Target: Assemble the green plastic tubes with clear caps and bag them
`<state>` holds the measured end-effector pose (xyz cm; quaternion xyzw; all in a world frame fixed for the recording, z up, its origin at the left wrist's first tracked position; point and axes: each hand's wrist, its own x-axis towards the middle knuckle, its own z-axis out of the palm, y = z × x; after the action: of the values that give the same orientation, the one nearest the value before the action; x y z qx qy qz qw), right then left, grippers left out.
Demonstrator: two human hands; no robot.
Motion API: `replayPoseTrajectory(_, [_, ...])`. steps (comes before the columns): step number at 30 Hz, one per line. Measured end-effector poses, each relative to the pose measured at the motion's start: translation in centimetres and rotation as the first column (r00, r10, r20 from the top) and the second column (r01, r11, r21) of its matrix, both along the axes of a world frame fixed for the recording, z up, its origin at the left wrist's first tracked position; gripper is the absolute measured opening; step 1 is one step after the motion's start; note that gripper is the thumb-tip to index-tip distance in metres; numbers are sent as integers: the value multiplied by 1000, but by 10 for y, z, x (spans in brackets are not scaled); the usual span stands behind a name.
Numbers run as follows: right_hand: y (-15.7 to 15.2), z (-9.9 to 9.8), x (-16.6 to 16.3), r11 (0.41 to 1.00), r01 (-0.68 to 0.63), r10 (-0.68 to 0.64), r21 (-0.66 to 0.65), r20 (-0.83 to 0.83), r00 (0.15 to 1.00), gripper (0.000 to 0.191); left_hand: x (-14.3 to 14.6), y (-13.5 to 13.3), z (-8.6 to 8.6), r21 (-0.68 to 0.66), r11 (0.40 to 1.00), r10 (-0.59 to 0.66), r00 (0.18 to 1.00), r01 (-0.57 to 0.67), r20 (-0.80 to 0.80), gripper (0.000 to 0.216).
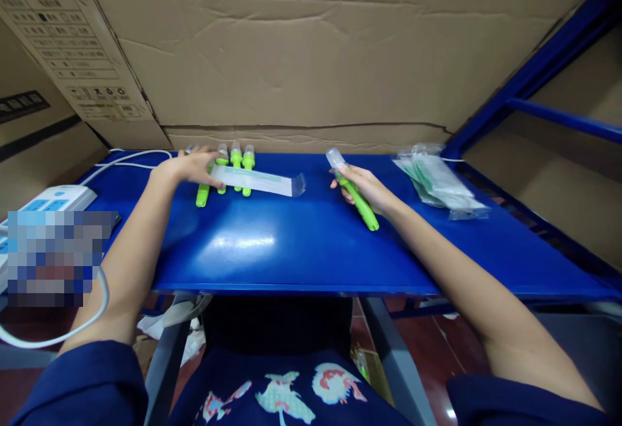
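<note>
In my right hand (362, 186) is a bright green pen-shaped tool (363, 209) with a clear cap, its capped end pointing up and left above the blue table. My left hand (197, 166) pinches the left end of a long, flat clear plastic packet (260, 181) with a white and green insert. That packet stretches to the right across several similar green tools (247, 160) lying side by side near the back of the table. Another green tool (201, 195) lies partly hidden under my left hand.
Several clear packets with green and white inserts (437, 180) are piled at the right on the blue table (291, 245). A white power strip (58, 201) with cables stands at the left, by a blurred-out item. Cardboard (291, 57) walls the back; a blue metal frame (558, 115) rises at the right.
</note>
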<state>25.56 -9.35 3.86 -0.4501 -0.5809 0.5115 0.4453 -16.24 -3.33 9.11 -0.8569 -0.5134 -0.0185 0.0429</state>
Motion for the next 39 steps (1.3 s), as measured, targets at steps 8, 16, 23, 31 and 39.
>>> replayPoseTrajectory(8, [-3, 0, -5, 994, -7, -14, -113, -179, 984, 40, 98, -36, -33, 102, 979, -187, 980, 179, 69, 63])
replayPoseTrajectory(16, [-3, 3, -14, 979, 77, -136, -190, -320, 938, 25, 113, -36, -54, 125, 971, -205, 979, 202, 16, 65])
replayPoseTrajectory(23, [-2, 4, -14, 978, 192, -207, -84, -262, 943, 42, 113, -36, -54, 191, 952, -251, 967, 240, 34, 62])
replayPoseTrajectory(31, [-3, 1, -12, 954, 299, -295, 6, -131, 946, 68, 117, -40, -54, 210, 945, -255, 967, 250, -3, 61])
replayPoseTrajectory(39, [-1, 2, -15, 963, 267, -250, 33, -249, 936, 47, 121, -46, -50, 209, 945, -259, 966, 252, 10, 57])
